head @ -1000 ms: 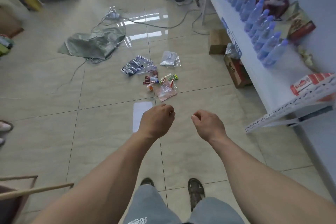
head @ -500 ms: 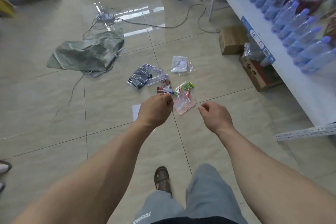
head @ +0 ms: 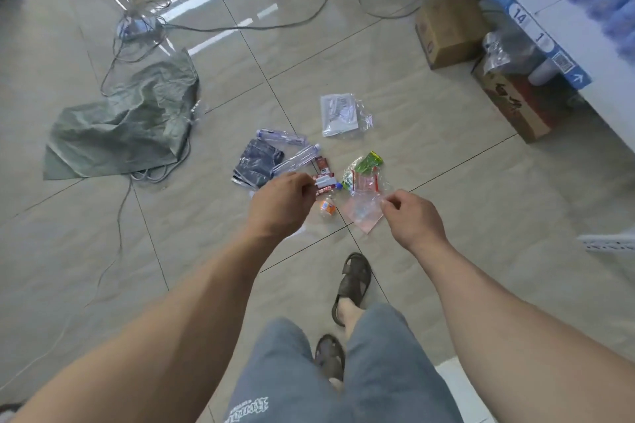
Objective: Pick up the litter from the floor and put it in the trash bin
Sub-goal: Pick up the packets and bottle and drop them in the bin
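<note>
Litter lies in a pile on the tiled floor: a white pouch, two clear plastic bottles, a dark foil bag, red-and-white wrappers, a green wrapper, a pinkish clear bag and a small orange piece. My left hand hovers over the pile's left side, fingers curled in, holding nothing. My right hand hovers at the pink bag's right edge, fingers also curled and empty. No trash bin is in view.
A crumpled green woven sack lies to the left, with cables trailing to a power strip. Two cardboard boxes sit under a white shelf on the right. My sandalled feet stand just behind the pile.
I have stepped closer to the litter and the view has tilted down. Both hands have moved forward over the pile, still holding nothing.
</note>
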